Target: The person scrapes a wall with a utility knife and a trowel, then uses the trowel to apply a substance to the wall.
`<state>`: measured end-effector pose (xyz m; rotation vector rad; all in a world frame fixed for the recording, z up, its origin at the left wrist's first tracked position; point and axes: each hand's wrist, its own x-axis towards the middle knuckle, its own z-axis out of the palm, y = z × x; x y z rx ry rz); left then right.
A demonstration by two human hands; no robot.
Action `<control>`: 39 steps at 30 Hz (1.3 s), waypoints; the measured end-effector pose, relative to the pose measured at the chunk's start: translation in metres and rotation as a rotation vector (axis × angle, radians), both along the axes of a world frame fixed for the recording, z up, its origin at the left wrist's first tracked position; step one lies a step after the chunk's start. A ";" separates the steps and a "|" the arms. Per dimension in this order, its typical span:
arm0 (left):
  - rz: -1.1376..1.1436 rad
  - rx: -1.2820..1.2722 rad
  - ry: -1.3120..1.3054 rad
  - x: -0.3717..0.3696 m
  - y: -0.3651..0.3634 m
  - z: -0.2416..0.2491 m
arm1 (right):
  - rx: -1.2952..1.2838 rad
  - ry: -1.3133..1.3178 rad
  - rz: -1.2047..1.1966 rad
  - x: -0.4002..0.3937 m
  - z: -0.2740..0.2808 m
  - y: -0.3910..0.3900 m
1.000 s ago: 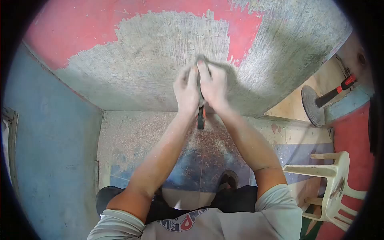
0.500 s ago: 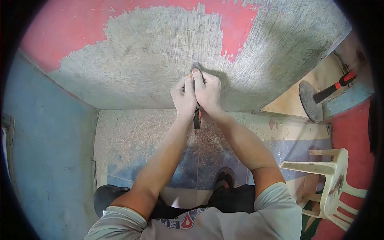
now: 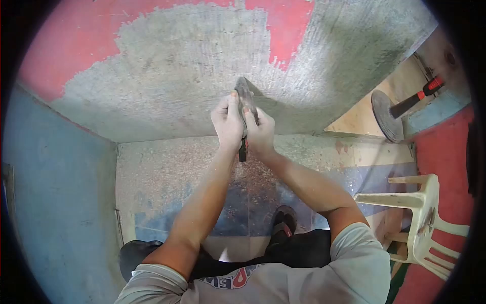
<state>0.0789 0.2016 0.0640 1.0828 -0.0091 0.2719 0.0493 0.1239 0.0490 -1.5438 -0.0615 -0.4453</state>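
Observation:
A scraping tool (image 3: pixel 244 88) with a grey blade and a dark handle end is held in front of a partly stripped wall (image 3: pixel 177 76). My left hand (image 3: pixel 227 121) is closed round its left side, thumb pointing up along the blade. From the right, my right hand (image 3: pixel 260 133) grips the same tool, its thumb near the blade's base. Both hands look dusty. The blade tip is at or very near the bare grey surface; contact is hard to tell. Most of the handle is hidden between the palms.
Paint flakes and dust cover the floor (image 3: pixel 167 167) below. A white plastic chair (image 3: pixel 422 223) lies tipped at the right. Behind it, a round grey disc (image 3: pixel 387 116) with a black and red handle rests by an opening. A blue wall (image 3: pixel 66 172) bounds the left.
The view has shifted slightly. The hands have separated a little at the top, the right one sits lower on the tool, and more of the blade shows.

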 end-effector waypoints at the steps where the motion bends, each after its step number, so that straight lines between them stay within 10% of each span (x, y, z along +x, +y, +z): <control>1: -0.044 0.004 -0.016 -0.001 -0.005 0.004 | 0.030 0.000 -0.009 -0.002 0.001 -0.004; 11: -0.421 -0.068 -0.023 0.009 -0.036 -0.002 | 0.071 -0.048 -0.110 0.008 0.002 -0.046; 39: -0.099 0.041 0.029 -0.022 -0.049 0.016 | 0.197 -0.164 -0.158 0.003 0.040 -0.034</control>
